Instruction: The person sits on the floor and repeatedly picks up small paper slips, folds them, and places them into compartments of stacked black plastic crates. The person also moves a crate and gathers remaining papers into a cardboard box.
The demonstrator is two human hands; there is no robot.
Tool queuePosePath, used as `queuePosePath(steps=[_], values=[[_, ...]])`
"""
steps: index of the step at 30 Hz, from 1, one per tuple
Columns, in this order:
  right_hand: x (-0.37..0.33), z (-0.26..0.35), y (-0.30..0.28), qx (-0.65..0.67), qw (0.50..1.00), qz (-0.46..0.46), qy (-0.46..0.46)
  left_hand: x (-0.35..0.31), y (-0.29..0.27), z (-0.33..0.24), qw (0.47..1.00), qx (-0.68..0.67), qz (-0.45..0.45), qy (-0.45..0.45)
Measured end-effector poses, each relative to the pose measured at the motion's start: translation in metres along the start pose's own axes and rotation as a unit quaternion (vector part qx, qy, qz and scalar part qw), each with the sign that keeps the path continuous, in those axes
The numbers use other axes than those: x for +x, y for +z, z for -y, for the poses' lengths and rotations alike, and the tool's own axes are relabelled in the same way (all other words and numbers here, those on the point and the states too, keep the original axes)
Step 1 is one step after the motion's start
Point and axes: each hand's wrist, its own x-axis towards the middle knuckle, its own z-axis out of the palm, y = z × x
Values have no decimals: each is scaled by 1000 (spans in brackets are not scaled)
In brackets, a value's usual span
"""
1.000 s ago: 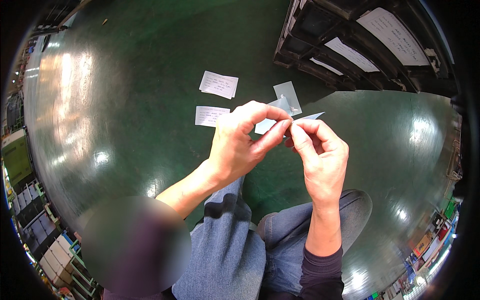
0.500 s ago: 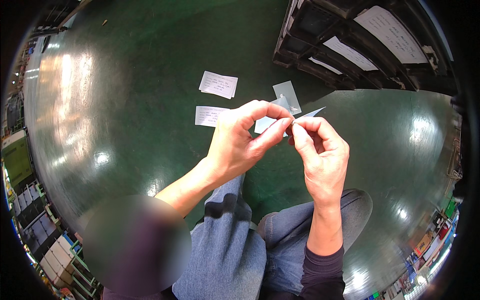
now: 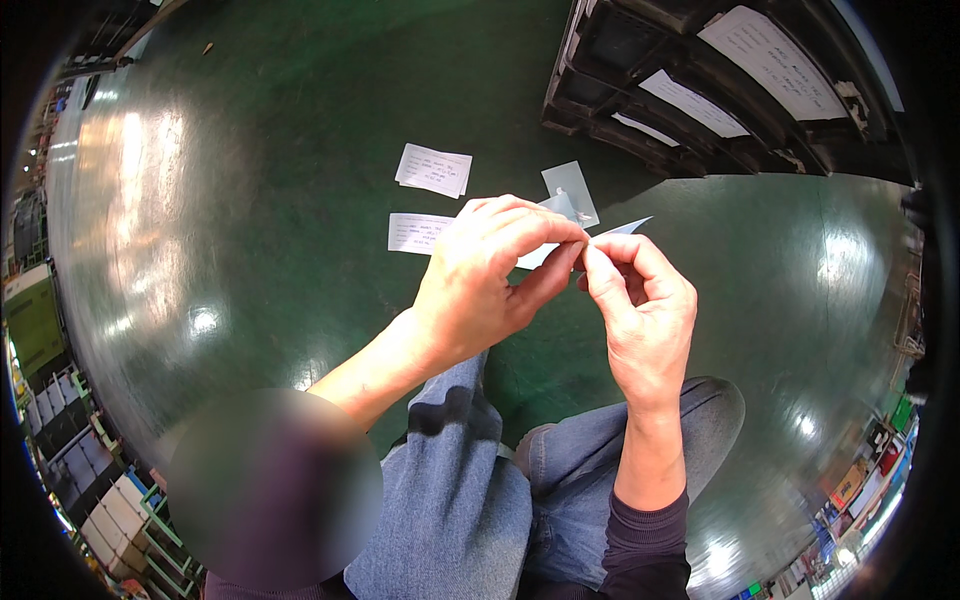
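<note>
My left hand [image 3: 480, 270] and my right hand [image 3: 648, 320] meet fingertip to fingertip over the floor, both pinched closed. Whatever lies between the fingertips is too small or too covered to make out. Just behind them are pale bluish-white slips: a rectangular one [image 3: 571, 194] with small marks on it, and another [image 3: 537, 258] partly covered by my left fingers. A pointed pale corner [image 3: 630, 226] shows beyond my right fingers; I cannot tell whether it is held or lies below. Left of these lie a small stack of written cards [image 3: 434, 170] and a single written card [image 3: 415, 233], partly behind my left hand.
A dark ribbed crate or rack [image 3: 640, 75] with white written sheets on its side stands at the far right. My jean-clad knees [image 3: 450, 480] are below my hands. Shelves and equipment [image 3: 95, 480] line the left rim of the glossy green floor [image 3: 280, 200].
My left hand has shifted slightly, its fingers closer together over the pale slips. The right hand stays nearly in place, and the fingertips remain together.
</note>
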Motion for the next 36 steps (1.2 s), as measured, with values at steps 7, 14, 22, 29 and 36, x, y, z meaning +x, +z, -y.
queuePosePath(steps=[7, 14, 22, 29, 36], values=[[6, -27, 3, -30, 999, -4, 33, -7, 3, 20, 952, -193, 15, -238], [28, -140, 3, -134, 980, 26, 148, -12, 1, 105, 828, -377, -38, -414], [33, -246, -6, -245, 945, 51, 209, -20, -5, 158, 811, -369, -110, -441], [43, -163, -7, -487, 871, -2, 65, -31, -6, 144, 846, -327, -152, -394], [81, -47, 61, -6, 996, 35, 85, -32, 21, 96, 962, 22, -220, -162]])
